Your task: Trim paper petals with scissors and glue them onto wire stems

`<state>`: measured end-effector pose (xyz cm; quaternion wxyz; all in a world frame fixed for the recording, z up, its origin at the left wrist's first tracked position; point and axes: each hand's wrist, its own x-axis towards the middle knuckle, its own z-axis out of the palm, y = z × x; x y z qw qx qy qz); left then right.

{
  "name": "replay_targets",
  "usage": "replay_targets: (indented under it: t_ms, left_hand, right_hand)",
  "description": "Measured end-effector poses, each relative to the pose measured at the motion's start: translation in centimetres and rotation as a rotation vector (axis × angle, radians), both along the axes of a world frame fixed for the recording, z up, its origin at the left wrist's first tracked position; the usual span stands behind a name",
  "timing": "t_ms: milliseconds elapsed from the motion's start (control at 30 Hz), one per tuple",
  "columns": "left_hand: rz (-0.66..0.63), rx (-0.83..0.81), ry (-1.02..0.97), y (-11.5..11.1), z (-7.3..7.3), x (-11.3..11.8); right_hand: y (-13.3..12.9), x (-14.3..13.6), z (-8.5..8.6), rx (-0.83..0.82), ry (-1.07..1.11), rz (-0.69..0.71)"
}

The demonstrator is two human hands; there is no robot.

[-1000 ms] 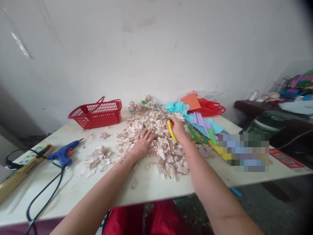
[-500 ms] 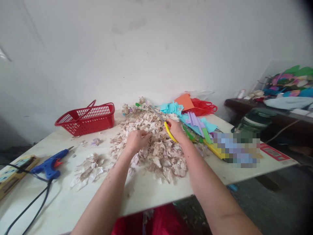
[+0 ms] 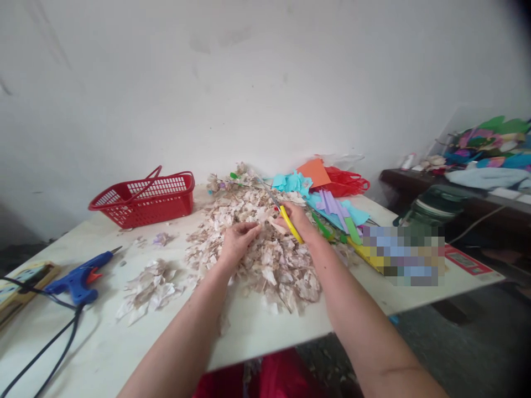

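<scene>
A wide heap of pale, brownish crumpled petal-like pieces (image 3: 286,273) covers the middle of the white table. Over it, my left hand (image 3: 238,242) pinches thumb and forefinger together on a pale petal-like piece (image 3: 262,221), partly lost against the heap. My right hand (image 3: 296,216) is closed around scissors with yellow handles (image 3: 292,225), their blades pointing away toward the back of the heap. Another pale piece (image 3: 279,223) shows by the right fingers. Left of the heap lies a smaller clump of the same pieces (image 3: 151,290).
A red basket (image 3: 153,204) stands at the back left. A blue glue gun (image 3: 81,279) with a black cord lies beside a power strip (image 3: 27,287). Blue paper (image 3: 292,182), an orange sheet (image 3: 314,173) and a red bag (image 3: 347,182) lie back right, near a green jar (image 3: 433,207).
My left hand has lifted slightly from the heap and turned right, its fingertips nearer my right hand. The scissors remain in my right hand.
</scene>
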<state>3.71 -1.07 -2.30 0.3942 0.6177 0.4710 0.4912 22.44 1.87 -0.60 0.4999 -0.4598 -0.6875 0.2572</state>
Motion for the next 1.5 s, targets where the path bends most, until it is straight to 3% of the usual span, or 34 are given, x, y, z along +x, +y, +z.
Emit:
replay_targets:
  t_ms: [333, 500, 733, 933, 1033, 1267, 1500]
  left_hand:
    - [-0.041, -0.074, -0.341, -0.8, 0.1, 0.2]
    - [-0.021, -0.099, -0.353, -1.0, 0.6, 0.0]
    - [-0.017, -0.042, -0.297, -0.4, 0.6, -0.6]
    - [-0.113, -0.061, -0.216, -0.6, 0.6, -0.6]
    - [-0.158, -0.08, -0.201, -0.7, 0.6, -0.5]
    - [-0.29, -0.162, -0.328, -0.7, 0.7, -0.3]
    - [-0.271, -0.198, -0.402, -0.5, 0.4, -0.3]
  right_hand:
    - [-3.6, -3.4, 1.8, -0.211, 0.131, 0.184]
    - [-4.4, -3.7, 2.0, -0.298, 0.208, 0.215]
    - [-3.6, -3.6, 1.2, -0.303, 0.329, 0.182]
    - [-3.4, -3.8, 1.2, -0.292, 0.407, 0.135]
    - [-3.4, -3.9, 1.3, -0.278, 0.407, 0.186]
    - [-3.2, -4.3, 1.4, -0.172, 0.441, 0.17]
    - [-3.3, -4.3, 1.3, -0.207, 0.451, 0.184]
